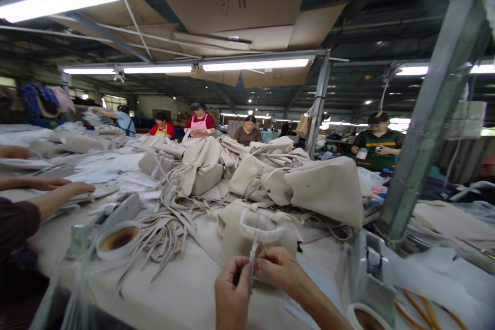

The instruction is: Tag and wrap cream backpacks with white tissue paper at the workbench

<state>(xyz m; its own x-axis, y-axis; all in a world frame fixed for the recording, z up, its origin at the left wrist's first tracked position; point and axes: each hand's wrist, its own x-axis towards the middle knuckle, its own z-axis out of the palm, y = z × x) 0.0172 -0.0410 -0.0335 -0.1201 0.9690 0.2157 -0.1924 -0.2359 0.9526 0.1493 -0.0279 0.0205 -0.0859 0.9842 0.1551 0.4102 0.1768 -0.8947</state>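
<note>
My left hand (233, 289) is closed in a pinch around a narrow strap (252, 258) that has a whitish wrapping on it. On the strap's other side, the fingers of my right hand (279, 266) are also pinched together at it. Just beyond both hands sits a beige bag (231, 229), and its looped handle (247, 224) is covered in translucent white wrap. The strap hangs toward me from that loop. My right hand hides part of the bag's front.
Beige bags (325, 185) are piled behind, with loose straps (166, 237) left. Tape dispensers (373, 260) (119, 211) flank my hands. A metal post (429, 98) rises at right. A co-worker's arms (58, 196) reach in from the left; several people stand farther back.
</note>
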